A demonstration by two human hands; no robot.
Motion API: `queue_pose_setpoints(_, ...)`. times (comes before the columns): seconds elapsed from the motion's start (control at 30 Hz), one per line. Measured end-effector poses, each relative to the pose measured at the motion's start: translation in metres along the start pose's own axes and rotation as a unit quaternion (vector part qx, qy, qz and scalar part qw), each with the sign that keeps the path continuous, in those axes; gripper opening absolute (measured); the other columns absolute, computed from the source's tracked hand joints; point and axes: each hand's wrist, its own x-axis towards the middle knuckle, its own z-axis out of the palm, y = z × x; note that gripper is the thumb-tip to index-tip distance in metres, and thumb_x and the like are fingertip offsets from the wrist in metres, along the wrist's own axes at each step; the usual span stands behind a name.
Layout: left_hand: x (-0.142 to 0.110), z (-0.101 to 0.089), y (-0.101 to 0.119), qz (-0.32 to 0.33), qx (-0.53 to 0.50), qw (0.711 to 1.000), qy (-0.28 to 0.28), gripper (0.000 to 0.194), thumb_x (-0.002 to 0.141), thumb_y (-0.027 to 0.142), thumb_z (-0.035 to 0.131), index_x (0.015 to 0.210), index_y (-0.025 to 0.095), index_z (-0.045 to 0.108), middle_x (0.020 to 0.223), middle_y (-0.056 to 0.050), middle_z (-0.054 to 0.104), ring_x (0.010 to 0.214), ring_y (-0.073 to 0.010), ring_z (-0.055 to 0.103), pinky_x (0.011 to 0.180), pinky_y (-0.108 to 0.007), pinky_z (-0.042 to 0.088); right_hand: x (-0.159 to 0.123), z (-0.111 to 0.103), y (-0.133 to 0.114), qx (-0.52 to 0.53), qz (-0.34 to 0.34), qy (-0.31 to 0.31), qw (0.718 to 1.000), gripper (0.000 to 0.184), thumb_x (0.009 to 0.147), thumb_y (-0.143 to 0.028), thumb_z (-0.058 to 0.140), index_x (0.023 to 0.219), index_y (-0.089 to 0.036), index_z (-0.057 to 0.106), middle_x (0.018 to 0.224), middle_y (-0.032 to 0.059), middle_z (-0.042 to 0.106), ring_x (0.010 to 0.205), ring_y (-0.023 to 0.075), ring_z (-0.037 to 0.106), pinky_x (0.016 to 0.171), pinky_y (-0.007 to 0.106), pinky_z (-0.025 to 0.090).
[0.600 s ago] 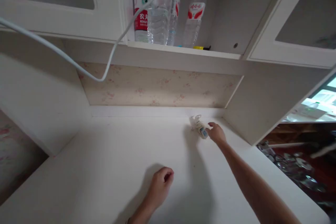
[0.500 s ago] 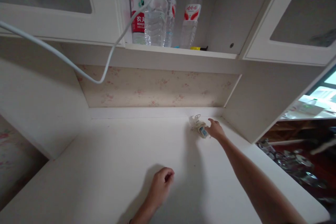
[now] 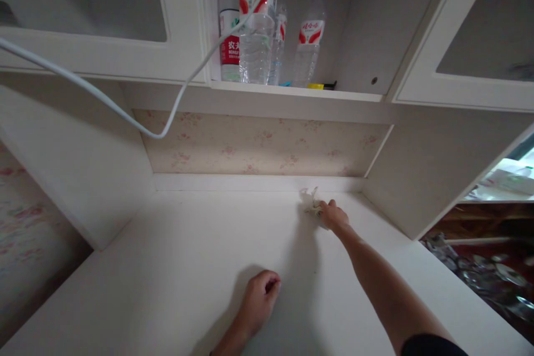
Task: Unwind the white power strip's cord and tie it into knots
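Note:
My right hand (image 3: 332,214) reaches far across the white desk top (image 3: 187,256) to its back right corner. Its fingers are closed on a small crumpled whitish wrapper (image 3: 309,202) that lies against the back ledge; part of the wrapper is hidden under the fingers. My left hand (image 3: 259,300) rests near the front of the desk, curled into a loose fist with nothing visible in it.
An open shelf (image 3: 292,90) above holds several plastic water bottles (image 3: 255,28) and a yellow marker (image 3: 317,86). A white cable (image 3: 125,114) sags from the shelf to the left. Cabinet doors flank the shelf. Floral wallpaper backs the recess; clutter lies at far right.
My right hand has closed over the wrapper, covering the blue-labelled part that showed before. The view shifted slightly down. My left hand has stayed put.

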Motion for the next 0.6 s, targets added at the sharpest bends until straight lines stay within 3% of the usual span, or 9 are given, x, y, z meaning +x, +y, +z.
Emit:
queue_pose_setpoints(0.23, -0.002, 0.003, 0.001, 0.01, 0.014, 1.0, 0.003, 0.019, 0.083, 0.023, 0.05, 0.084, 0.016, 0.067, 0.081, -0.006, 0.068, 0.075, -0.0168, 0.061, 0.071, -0.025, 0.045, -0.015, -0.007, -0.024, 0.029, -0.018, -0.005, 0.999, 0.034, 0.092, -0.032, 0.039, 0.115, -0.016, 0.059, 0.113, 0.0171, 0.05, 0.094, 0.0298, 0.062, 0.077, 0.04, 0.046)
queue_pose_setpoints(0.37, -0.002, 0.004, 0.001, -0.005, -0.007, 1.0, 0.018, 0.019, 0.083, 0.025, 0.05, 0.085, 0.015, 0.067, 0.08, -0.005, 0.067, 0.074, -0.0163, 0.059, 0.07, -0.026, 0.045, -0.031, -0.01, -0.034, 0.08, -0.04, -0.017, 0.996, 0.032, 0.09, -0.031, 0.041, 0.108, -0.016, 0.062, 0.111, 0.016, 0.055, 0.091, 0.0264, 0.063, 0.076, 0.034, 0.046)
queue_pose_setpoints(0.5, 0.002, 0.006, -0.004, -0.051, -0.097, 0.993, 0.04, 0.027, 0.084, 0.037, 0.052, 0.091, 0.013, 0.063, 0.077, -0.005, 0.063, 0.067, -0.0151, 0.057, 0.062, -0.026, 0.045, -0.057, -0.011, -0.051, 0.145, -0.082, -0.024, 0.986, 0.031, 0.09, -0.03, 0.04, 0.102, -0.015, 0.065, 0.102, 0.0121, 0.061, 0.08, 0.0185, 0.063, 0.069, 0.026, 0.045)
queue_pose_setpoints(0.6, 0.007, 0.006, -0.006, -0.094, -0.181, 0.978, 0.046, 0.041, 0.084, 0.049, 0.052, 0.1, 0.012, 0.059, 0.09, -0.009, 0.063, 0.072, -0.0163, 0.06, 0.064, -0.027, 0.048, -0.083, -0.011, -0.069, 0.194, -0.129, -0.021, 0.972, 0.03, 0.089, -0.03, 0.041, 0.098, -0.016, 0.066, 0.1, 0.0093, 0.062, 0.081, 0.0168, 0.062, 0.071, 0.024, 0.044)
